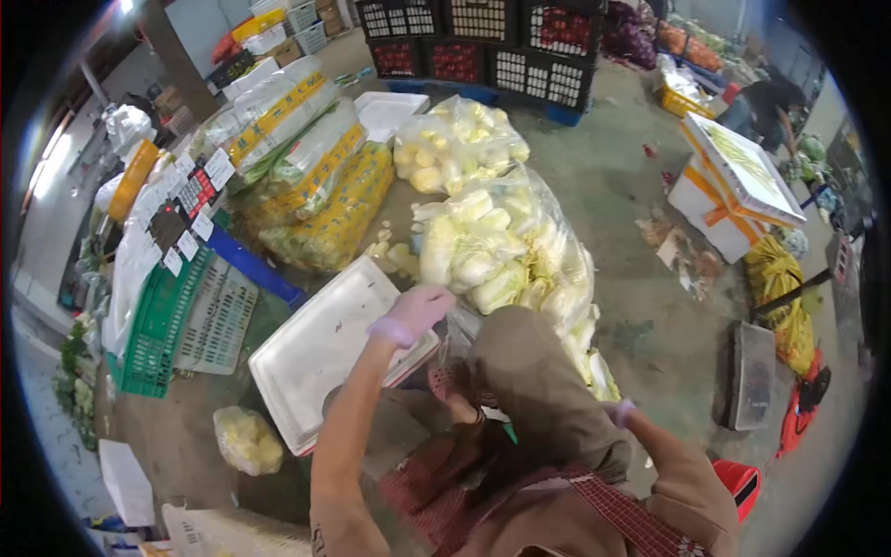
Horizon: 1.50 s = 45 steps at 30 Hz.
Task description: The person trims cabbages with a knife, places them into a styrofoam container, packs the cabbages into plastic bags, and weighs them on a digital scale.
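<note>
My left hand (418,314), in a thin pale glove, is closed with its fingertips at a clear plastic bag (457,332) that hangs between the foam box and my knee. Under that wrist lies a white foam box (320,348). Just beyond the hand, napa cabbages (478,241) fill a large clear bag (566,255) on the floor. My right hand (620,411), also gloved, is beside my right knee, close to a loose napa cabbage (601,376); its fingers are mostly hidden.
Another bag of cabbages (464,144) lies farther off. Stacked black crates (478,60) stand at the back. Yellow-printed sacks of vegetables (334,204) and a green crate (162,325) are on the left. A foam box (715,209) and a grey bin (752,376) stand right. A small bag (248,440) lies lower left.
</note>
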Each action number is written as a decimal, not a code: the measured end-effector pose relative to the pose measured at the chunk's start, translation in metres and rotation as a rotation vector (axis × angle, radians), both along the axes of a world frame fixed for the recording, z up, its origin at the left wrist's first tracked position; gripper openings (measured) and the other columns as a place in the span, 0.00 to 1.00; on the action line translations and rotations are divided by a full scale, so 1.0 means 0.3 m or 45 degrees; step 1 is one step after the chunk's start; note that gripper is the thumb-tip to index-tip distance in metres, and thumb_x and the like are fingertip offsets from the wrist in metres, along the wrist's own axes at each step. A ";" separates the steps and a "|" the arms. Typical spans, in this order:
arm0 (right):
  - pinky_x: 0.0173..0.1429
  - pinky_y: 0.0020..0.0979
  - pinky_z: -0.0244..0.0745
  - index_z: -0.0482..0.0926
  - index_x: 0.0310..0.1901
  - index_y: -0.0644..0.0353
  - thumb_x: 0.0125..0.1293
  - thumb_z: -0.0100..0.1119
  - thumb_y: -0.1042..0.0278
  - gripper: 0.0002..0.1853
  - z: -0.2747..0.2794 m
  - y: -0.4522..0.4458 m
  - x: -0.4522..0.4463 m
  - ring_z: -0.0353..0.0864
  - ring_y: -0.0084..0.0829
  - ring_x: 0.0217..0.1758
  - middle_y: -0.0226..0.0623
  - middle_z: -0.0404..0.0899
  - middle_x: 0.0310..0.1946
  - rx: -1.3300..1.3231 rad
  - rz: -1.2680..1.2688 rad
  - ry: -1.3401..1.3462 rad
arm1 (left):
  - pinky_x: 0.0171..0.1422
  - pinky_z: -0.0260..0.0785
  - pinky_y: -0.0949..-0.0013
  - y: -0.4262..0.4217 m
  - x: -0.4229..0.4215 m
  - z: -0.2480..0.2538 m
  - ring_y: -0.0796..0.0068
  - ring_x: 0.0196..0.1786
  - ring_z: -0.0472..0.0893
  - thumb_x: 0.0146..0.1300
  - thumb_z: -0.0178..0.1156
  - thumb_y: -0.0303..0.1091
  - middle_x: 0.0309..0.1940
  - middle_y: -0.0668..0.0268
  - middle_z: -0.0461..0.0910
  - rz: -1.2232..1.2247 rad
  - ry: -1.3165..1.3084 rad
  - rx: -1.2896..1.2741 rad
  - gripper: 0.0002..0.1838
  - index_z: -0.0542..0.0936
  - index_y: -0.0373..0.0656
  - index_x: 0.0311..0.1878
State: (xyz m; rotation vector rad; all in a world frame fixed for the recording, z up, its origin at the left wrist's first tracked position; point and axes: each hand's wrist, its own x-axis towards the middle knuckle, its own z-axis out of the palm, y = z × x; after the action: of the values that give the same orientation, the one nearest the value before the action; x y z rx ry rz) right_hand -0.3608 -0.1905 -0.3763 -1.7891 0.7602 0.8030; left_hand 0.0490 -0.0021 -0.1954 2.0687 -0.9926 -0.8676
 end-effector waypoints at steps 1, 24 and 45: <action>0.50 0.31 0.70 0.74 0.54 0.62 0.61 0.53 0.64 0.20 0.040 -0.007 -0.117 0.75 0.28 0.48 0.41 0.78 0.47 0.308 -0.444 -0.057 | 0.44 0.69 0.71 -0.038 0.001 -0.030 0.74 0.35 0.78 0.59 0.54 0.44 0.31 0.64 0.81 -0.023 0.017 0.011 0.19 0.80 0.37 0.41; 0.56 0.41 0.70 0.65 0.59 0.61 0.44 0.70 0.44 0.43 0.032 -0.509 0.691 0.76 0.52 0.51 0.57 0.71 0.52 -0.919 -0.460 -0.426 | 0.56 0.67 0.54 -0.844 -0.304 -0.614 0.47 0.51 0.74 0.52 0.56 0.42 0.45 0.44 0.75 -0.156 -0.154 0.397 0.21 0.78 0.37 0.44; 0.19 0.19 0.56 0.73 0.40 0.58 0.55 0.59 0.70 0.11 -0.469 -0.762 0.251 0.62 0.14 0.17 0.25 0.69 0.21 0.177 -2.229 -0.717 | 0.44 0.72 0.63 -0.957 -0.371 -0.822 0.61 0.38 0.80 0.36 0.73 0.52 0.34 0.53 0.80 -0.012 0.194 0.212 0.35 0.78 0.32 0.40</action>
State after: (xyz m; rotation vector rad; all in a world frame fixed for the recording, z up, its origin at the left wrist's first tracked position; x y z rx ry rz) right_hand -0.2854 -0.4191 -0.5168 -0.5849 1.3687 -0.7562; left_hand -0.0624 -0.2892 -0.4421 2.0994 -0.8745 -1.1282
